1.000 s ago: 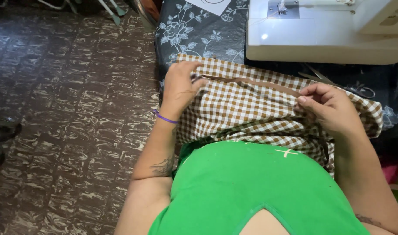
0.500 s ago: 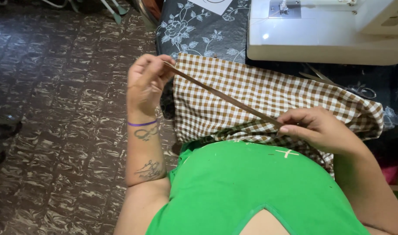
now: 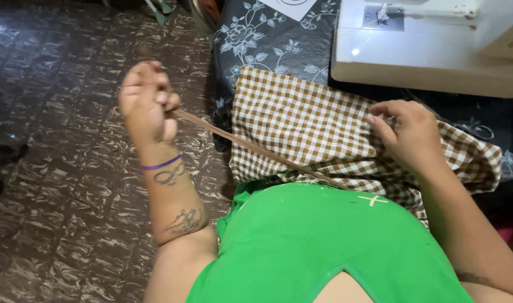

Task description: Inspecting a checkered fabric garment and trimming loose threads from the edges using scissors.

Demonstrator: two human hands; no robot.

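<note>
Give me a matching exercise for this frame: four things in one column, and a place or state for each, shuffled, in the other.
Things:
1. left hand
2. right hand
3. brown strip
4. sewing machine

Places or states:
A. stretched taut between hand and cloth
B. at the top right on the table
C. raised over the floor, gripping the strip's end
D. pinching the checked cloth

Pairs: 1-C, 2-D, 3-A, 4-B

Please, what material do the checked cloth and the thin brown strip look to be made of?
The checked cloth looks like woven cotton or a blend, matte, with soft creases. The brown strip, pulled taut by the left hand, seems a narrow fabric tape or elastic; which one is unclear.
</note>
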